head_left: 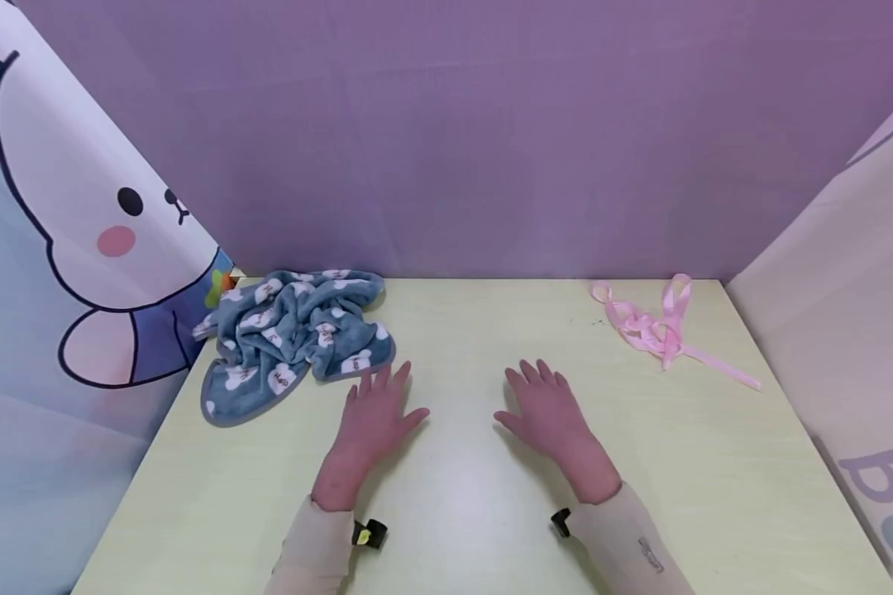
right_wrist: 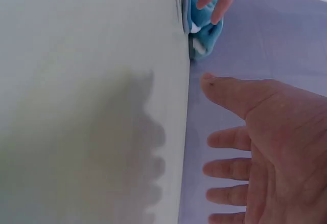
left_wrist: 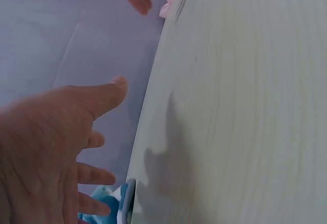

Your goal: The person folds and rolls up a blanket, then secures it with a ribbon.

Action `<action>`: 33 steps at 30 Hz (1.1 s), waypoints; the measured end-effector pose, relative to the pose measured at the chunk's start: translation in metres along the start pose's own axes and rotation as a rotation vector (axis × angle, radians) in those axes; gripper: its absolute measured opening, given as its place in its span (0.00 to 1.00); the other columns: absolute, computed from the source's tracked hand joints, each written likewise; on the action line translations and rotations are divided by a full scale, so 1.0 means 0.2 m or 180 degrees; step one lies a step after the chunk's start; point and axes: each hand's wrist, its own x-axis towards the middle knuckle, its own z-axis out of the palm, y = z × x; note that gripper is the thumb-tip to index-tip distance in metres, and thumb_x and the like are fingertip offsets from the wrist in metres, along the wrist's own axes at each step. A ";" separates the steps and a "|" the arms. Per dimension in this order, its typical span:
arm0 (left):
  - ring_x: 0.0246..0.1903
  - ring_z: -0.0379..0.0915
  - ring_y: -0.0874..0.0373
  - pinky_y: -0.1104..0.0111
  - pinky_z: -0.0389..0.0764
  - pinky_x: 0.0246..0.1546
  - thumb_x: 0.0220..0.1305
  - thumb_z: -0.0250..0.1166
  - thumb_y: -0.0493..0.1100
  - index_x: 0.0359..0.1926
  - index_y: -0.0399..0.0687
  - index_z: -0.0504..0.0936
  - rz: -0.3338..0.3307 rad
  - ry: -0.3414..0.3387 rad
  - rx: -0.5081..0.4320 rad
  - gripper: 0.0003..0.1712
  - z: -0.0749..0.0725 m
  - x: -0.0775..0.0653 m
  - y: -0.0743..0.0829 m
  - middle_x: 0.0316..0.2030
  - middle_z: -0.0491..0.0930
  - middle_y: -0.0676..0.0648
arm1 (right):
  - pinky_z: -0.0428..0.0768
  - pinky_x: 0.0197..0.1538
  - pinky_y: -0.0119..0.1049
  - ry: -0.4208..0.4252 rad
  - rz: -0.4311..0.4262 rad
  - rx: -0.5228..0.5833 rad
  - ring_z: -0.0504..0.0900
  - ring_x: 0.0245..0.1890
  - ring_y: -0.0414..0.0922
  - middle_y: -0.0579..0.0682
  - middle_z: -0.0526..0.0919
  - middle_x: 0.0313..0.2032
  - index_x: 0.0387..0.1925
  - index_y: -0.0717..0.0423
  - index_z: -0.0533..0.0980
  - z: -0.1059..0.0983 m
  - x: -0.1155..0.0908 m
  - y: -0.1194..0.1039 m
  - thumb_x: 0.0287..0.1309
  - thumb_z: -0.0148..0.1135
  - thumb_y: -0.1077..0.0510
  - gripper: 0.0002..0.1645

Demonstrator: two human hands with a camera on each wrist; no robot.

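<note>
Above the table, my left hand (head_left: 374,420) has its fingers spread and holds nothing. Just beyond its fingertips lies a crumpled blue-grey fleece blanket (head_left: 271,330) with white cloud prints, at the table's back left. My right hand (head_left: 548,413) mirrors it, spread and bare, with a gap between the two thumbs. A tangled pink ribbon (head_left: 643,330) lies at the back right, past the right hand, one tail stretching toward the right edge. In the left wrist view, the hand's shadow falls on the tabletop apart from the hand; a bit of blanket (left_wrist: 104,201) shows behind the fingers.
The pale wooden table (head_left: 454,496) meets a purple cloth wall (head_left: 491,149) at its back edge. A curtain with a cartoon rabbit (head_left: 82,207) hangs on the left, and a pale printed curtain (head_left: 841,314) on the right.
</note>
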 end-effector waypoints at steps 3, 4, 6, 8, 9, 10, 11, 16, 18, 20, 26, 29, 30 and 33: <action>0.64 0.59 0.36 0.40 0.66 0.55 0.63 0.63 0.61 0.70 0.46 0.65 0.0069 0.0154 0.0022 0.41 -0.03 -0.01 -0.05 0.66 0.65 0.38 | 0.59 0.64 0.61 -0.0075 -0.0119 -0.0058 0.60 0.67 0.64 0.63 0.67 0.65 0.67 0.59 0.66 -0.03 0.06 -0.08 0.60 0.63 0.40 0.41; 0.63 0.62 0.37 0.42 0.68 0.54 0.63 0.63 0.60 0.68 0.45 0.67 0.0083 0.0200 0.0023 0.39 -0.04 -0.02 -0.07 0.64 0.67 0.38 | 0.59 0.64 0.60 -0.0107 -0.0170 -0.0075 0.61 0.66 0.64 0.63 0.67 0.65 0.67 0.59 0.67 -0.04 0.08 -0.11 0.61 0.62 0.40 0.40; 0.60 0.66 0.40 0.44 0.72 0.51 0.63 0.65 0.57 0.65 0.44 0.71 0.0111 0.0310 0.0025 0.35 -0.06 -0.02 -0.11 0.61 0.71 0.39 | 0.61 0.64 0.59 -0.0165 -0.0292 -0.0148 0.64 0.65 0.62 0.61 0.69 0.64 0.66 0.58 0.67 -0.04 0.12 -0.17 0.62 0.61 0.40 0.39; 0.55 0.71 0.41 0.46 0.75 0.47 0.63 0.65 0.55 0.63 0.45 0.74 0.0130 0.0381 0.0027 0.32 -0.08 -0.03 -0.15 0.57 0.75 0.39 | 0.65 0.62 0.56 -0.0190 -0.0440 -0.0209 0.67 0.63 0.60 0.59 0.72 0.62 0.65 0.57 0.69 -0.04 0.16 -0.23 0.62 0.61 0.40 0.37; 0.53 0.73 0.42 0.46 0.76 0.45 0.63 0.65 0.55 0.61 0.45 0.75 0.0138 0.0403 0.0029 0.30 -0.09 -0.04 -0.18 0.55 0.76 0.39 | 0.67 0.61 0.55 -0.0180 -0.0524 -0.0260 0.70 0.61 0.59 0.58 0.74 0.60 0.64 0.57 0.70 -0.04 0.18 -0.27 0.62 0.61 0.40 0.35; 0.51 0.74 0.42 0.47 0.76 0.44 0.63 0.65 0.54 0.60 0.45 0.76 0.0151 0.0425 0.0027 0.29 -0.10 -0.05 -0.20 0.54 0.77 0.40 | 0.69 0.59 0.53 -0.0165 -0.0604 -0.0293 0.72 0.59 0.57 0.56 0.76 0.58 0.62 0.56 0.72 -0.03 0.20 -0.30 0.62 0.61 0.40 0.34; 0.49 0.75 0.42 0.47 0.77 0.41 0.63 0.65 0.53 0.59 0.45 0.77 0.0159 0.0454 0.0021 0.27 -0.11 -0.05 -0.23 0.52 0.78 0.39 | 0.71 0.56 0.51 -0.0157 -0.0676 -0.0329 0.75 0.56 0.56 0.55 0.78 0.55 0.61 0.55 0.73 -0.03 0.22 -0.33 0.62 0.61 0.40 0.33; 0.39 0.78 0.42 0.48 0.77 0.35 0.64 0.65 0.49 0.52 0.42 0.81 0.0107 0.0571 0.0036 0.20 -0.15 -0.09 -0.38 0.43 0.81 0.40 | 0.76 0.44 0.44 -0.0104 -0.0960 -0.0549 0.79 0.41 0.49 0.50 0.82 0.42 0.50 0.52 0.77 0.00 0.32 -0.48 0.62 0.61 0.40 0.24; 0.37 0.79 0.43 0.49 0.78 0.33 0.64 0.64 0.49 0.51 0.42 0.81 0.0002 0.0526 0.0030 0.19 -0.16 -0.12 -0.44 0.41 0.81 0.41 | 0.75 0.40 0.42 -0.0097 -0.1031 -0.0643 0.78 0.37 0.48 0.49 0.81 0.39 0.47 0.51 0.78 0.02 0.36 -0.53 0.62 0.61 0.42 0.20; 0.38 0.79 0.42 0.48 0.78 0.34 0.64 0.64 0.49 0.51 0.42 0.81 -0.0114 0.0446 -0.0004 0.19 -0.16 -0.15 -0.50 0.42 0.82 0.40 | 0.75 0.38 0.41 -0.0110 -0.1079 -0.0703 0.77 0.36 0.48 0.48 0.81 0.39 0.47 0.51 0.79 0.04 0.41 -0.57 0.62 0.61 0.43 0.19; 0.39 0.78 0.38 0.45 0.76 0.33 0.62 0.64 0.46 0.52 0.41 0.79 -0.0349 0.0401 0.0008 0.20 -0.17 -0.26 -0.72 0.44 0.81 0.38 | 0.75 0.40 0.40 -0.0247 -0.1082 -0.0800 0.76 0.41 0.47 0.47 0.81 0.45 0.48 0.49 0.79 0.15 0.57 -0.67 0.64 0.58 0.49 0.15; 0.40 0.77 0.35 0.43 0.76 0.33 0.61 0.65 0.45 0.55 0.40 0.78 -0.0492 0.0365 0.0044 0.23 -0.20 -0.31 -0.79 0.47 0.79 0.35 | 0.73 0.45 0.41 -0.0289 -0.1029 -0.0873 0.74 0.47 0.47 0.47 0.78 0.50 0.54 0.49 0.76 0.22 0.65 -0.69 0.65 0.58 0.50 0.18; 0.41 0.77 0.34 0.42 0.75 0.33 0.60 0.66 0.44 0.55 0.39 0.77 -0.0552 0.0344 0.0062 0.24 -0.20 -0.32 -0.80 0.48 0.78 0.33 | 0.72 0.47 0.42 -0.0294 -0.1015 -0.0903 0.72 0.49 0.48 0.47 0.76 0.52 0.57 0.49 0.75 0.24 0.67 -0.70 0.65 0.57 0.50 0.20; 0.43 0.75 0.32 0.41 0.75 0.32 0.58 0.68 0.44 0.58 0.37 0.74 -0.0685 0.0270 0.0114 0.28 -0.22 -0.35 -0.84 0.51 0.75 0.29 | 0.69 0.55 0.45 -0.0338 -0.0993 -0.0978 0.69 0.56 0.48 0.47 0.73 0.57 0.62 0.47 0.71 0.29 0.72 -0.73 0.67 0.55 0.52 0.23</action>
